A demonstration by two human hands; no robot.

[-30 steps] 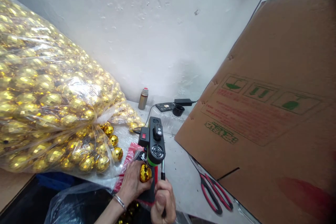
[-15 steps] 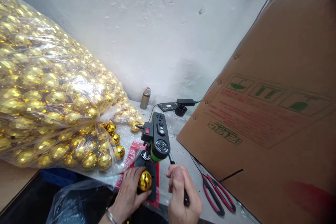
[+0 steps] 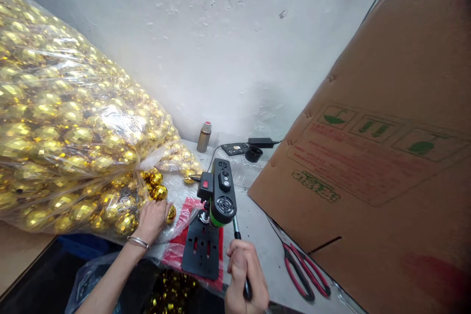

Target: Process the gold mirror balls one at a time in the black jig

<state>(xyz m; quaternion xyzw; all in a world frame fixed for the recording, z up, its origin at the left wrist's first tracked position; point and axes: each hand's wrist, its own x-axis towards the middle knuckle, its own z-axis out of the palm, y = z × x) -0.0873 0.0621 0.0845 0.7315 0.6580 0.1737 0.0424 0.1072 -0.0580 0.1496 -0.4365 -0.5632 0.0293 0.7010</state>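
Note:
My left hand (image 3: pixel 152 218), with a bracelet at the wrist, reaches over the gold balls at the open side of the plastic bag (image 3: pixel 73 132). Its fingertips are hidden behind the hand, beside a gold ball (image 3: pixel 171 214). My right hand (image 3: pixel 246 274) is wrapped round the black handle (image 3: pixel 248 288) of a lever on the black press machine (image 3: pixel 222 191). The machine's slotted base plate (image 3: pixel 201 250) lies bare on red plastic (image 3: pixel 172 255). Below the table edge, more gold balls (image 3: pixel 174 289) show in a dark space.
Red-handled scissors (image 3: pixel 303 272) lie right of my right hand, against a large cardboard box (image 3: pixel 368 157). Behind the machine are a metal flask (image 3: pixel 203 137), a black cup (image 3: pixel 253 154) and a power adapter (image 3: pixel 261 143) with its cable.
My left hand has left the base plate and moved left to the balls by the bag. The gold ball is gone from the plate. My right hand shifted slightly left with the lever.

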